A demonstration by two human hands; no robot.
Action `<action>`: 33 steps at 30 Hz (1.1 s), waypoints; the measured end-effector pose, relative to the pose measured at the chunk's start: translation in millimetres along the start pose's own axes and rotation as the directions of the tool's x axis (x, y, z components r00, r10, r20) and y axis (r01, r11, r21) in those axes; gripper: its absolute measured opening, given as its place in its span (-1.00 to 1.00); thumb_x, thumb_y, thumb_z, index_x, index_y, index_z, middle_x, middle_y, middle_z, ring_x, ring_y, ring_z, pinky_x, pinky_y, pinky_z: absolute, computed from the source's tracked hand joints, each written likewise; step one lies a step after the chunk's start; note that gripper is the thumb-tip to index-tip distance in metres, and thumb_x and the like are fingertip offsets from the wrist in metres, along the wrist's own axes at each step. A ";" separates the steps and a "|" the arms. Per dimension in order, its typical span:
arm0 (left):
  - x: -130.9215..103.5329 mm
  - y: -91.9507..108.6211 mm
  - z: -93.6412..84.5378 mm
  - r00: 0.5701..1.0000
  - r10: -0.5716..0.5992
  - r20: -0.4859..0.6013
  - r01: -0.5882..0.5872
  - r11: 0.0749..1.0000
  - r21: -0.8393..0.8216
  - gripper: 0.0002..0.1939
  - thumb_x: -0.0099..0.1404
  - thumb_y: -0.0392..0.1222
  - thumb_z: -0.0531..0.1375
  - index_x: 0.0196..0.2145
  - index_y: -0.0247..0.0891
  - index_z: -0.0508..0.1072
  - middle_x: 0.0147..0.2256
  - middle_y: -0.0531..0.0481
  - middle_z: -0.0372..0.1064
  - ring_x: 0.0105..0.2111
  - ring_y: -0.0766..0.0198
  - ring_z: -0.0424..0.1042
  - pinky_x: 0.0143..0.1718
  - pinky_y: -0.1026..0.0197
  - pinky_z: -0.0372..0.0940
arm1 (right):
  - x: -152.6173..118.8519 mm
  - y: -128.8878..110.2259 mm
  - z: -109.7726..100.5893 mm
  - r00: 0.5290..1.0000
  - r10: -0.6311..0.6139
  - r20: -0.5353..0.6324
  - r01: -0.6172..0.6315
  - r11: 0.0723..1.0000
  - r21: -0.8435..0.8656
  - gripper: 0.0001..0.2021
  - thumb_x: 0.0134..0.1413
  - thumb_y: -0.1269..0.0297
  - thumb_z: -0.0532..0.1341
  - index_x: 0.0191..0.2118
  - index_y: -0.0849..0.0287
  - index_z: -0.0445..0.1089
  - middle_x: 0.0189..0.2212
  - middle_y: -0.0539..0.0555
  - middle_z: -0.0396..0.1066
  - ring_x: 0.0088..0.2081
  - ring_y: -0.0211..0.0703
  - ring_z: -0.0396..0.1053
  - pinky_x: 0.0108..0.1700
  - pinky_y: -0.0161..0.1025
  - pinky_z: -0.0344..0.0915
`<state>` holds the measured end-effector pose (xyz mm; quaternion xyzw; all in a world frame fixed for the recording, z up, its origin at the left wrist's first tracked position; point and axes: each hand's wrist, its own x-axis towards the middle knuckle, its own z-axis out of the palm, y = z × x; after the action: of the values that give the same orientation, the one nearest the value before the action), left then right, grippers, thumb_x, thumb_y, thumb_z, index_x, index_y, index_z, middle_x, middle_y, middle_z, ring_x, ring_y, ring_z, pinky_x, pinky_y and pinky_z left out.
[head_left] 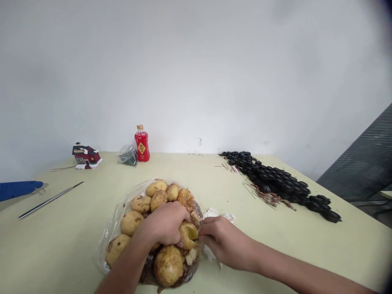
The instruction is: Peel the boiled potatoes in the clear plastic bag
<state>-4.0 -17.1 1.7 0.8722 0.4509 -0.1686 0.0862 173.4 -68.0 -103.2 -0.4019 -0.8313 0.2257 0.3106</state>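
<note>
Toward six o'clock, I have the left fingers [183, 212] around a hollowed potato [187, 237], gripping it; at its three o'clock the right fingers [210, 229] pinch closed, on what I cannot tell. Its hollowing looks well along, while whole potatoes [131, 222] from nine to eleven o'clock in the plastic bag [106, 237] seem untouched.

Yeah, this pale yellow-green counter [190, 171] is pretty loaded: plastic bag [114, 220] of potato-looking things [168, 266] up front, toy house [87, 158], small clear bag [128, 155] and red bottle [142, 146] at the back, silver rod [52, 199] left, black round cups [275, 177] heaped right.
</note>
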 end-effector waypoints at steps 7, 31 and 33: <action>-3.2 4.1 -2.7 1.000 -0.010 0.008 0.010 1.000 0.006 -0.59 -0.06 -0.17 0.51 -0.18 -0.11 0.66 -0.24 0.01 0.59 -0.19 0.10 0.53 -0.32 0.23 0.20 | 5.8 0.0 3.5 0.869 0.460 0.181 -0.487 0.732 0.477 -0.80 0.09 0.42 0.14 -0.55 0.24 0.26 -0.63 -0.08 0.07 -0.55 -0.36 -0.03 -0.48 -0.32 -0.08; -0.4 0.3 -1.0 1.000 -0.010 0.019 0.010 1.000 0.004 -0.66 -0.03 -0.18 0.49 -0.24 -0.12 0.64 -0.27 0.03 0.59 -0.21 0.13 0.52 -0.34 0.24 0.17 | -2.1 22.3 43.0 0.965 -0.180 -0.190 0.156 0.979 -0.134 -0.77 0.25 0.47 0.04 -0.27 0.27 0.45 -0.37 0.17 0.40 -0.35 -0.15 0.30 -0.30 -0.28 0.19; 0.1 -0.3 -0.9 1.000 -0.010 0.019 0.010 1.000 -0.010 -0.64 -0.04 -0.17 0.49 -0.22 -0.10 0.64 -0.27 0.04 0.58 -0.21 0.14 0.51 -0.33 0.25 0.18 | 1.8 21.7 32.3 0.965 -0.247 -0.086 0.233 0.962 -0.140 -0.78 0.24 0.50 0.06 -0.22 0.28 0.47 -0.37 0.16 0.41 -0.32 -0.15 0.32 -0.27 -0.30 0.24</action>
<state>-4.0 -16.6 2.5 0.8679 0.4553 -0.1751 0.0940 161.4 -58.2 -138.9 -0.3283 -0.8696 0.1113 0.3515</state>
